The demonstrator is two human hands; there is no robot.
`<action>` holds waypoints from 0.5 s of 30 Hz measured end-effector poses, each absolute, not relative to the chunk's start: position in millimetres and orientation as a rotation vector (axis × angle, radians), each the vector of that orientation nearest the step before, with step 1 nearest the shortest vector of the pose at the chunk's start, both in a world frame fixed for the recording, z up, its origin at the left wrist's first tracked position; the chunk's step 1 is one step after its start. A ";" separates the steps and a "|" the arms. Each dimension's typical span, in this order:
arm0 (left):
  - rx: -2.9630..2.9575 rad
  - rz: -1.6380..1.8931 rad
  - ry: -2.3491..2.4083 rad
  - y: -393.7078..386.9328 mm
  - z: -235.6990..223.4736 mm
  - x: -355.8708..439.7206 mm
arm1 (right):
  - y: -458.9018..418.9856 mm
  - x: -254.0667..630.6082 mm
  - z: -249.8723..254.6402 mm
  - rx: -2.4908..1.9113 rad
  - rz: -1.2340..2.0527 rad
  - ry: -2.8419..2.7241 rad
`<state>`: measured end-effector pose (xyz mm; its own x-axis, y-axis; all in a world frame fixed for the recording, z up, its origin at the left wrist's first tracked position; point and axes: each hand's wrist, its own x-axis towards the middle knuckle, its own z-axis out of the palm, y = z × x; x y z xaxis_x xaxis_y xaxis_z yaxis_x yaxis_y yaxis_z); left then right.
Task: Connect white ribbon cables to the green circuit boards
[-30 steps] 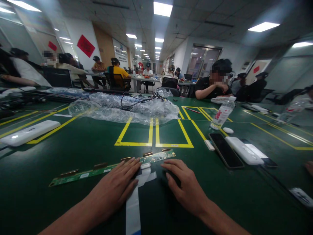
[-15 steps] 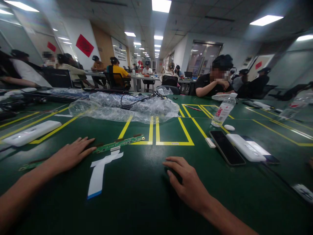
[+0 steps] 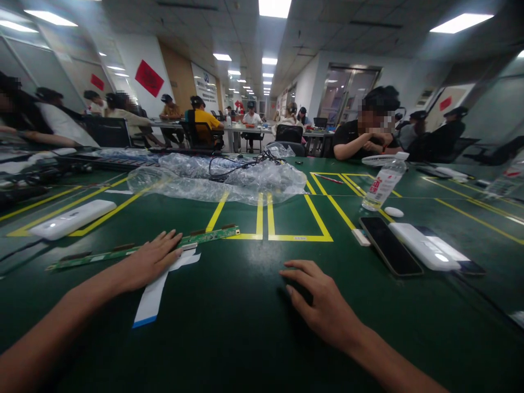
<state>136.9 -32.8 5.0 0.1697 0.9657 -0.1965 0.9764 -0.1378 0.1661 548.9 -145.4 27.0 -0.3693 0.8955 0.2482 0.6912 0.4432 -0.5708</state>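
A long, narrow green circuit board [image 3: 215, 234] lies on the dark green table [image 3: 245, 327]. My left hand [image 3: 153, 259] rests flat across the board's middle, fingers stretched out, hiding part of it. From under that hand a white flat ribbon cable [image 3: 149, 300] with a blue end runs toward me; its upper part sits by the connector on the board. To the right, my right hand [image 3: 321, 297] hovers at or on the table with fingers loosely bent and apart. Nothing is in it.
Crumpled clear plastic wrap [image 3: 229, 177] with black cables lies beyond the board. A white power bank [image 3: 73, 218] is at left. On the right are a phone [image 3: 391, 245], another white power bank [image 3: 423, 245] and a water bottle [image 3: 385, 183]. A person [image 3: 368, 125] sits across the table.
My left hand has slid right along the board, now covering its middle and the ribbon's upper part. The ribbon's blue end has swung a little left. My right hand keeps its pose.
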 end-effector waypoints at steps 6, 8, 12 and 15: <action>2.160 -0.089 2.004 -19.6 -1.4 118.1 | -143.7 549.5 26.5 -1.352 0.549 -2.193; 2.138 -0.070 2.064 -15.3 -1.6 105.6 | -144.0 549.7 26.3 -1.352 0.546 -2.194; 2.104 -0.024 2.170 -9.8 -6.0 80.3 | -144.9 549.3 25.5 -1.338 0.513 -2.207; 2.105 0.039 2.245 -8.3 -10.2 58.8 | -144.8 548.8 24.9 -1.334 0.502 -2.211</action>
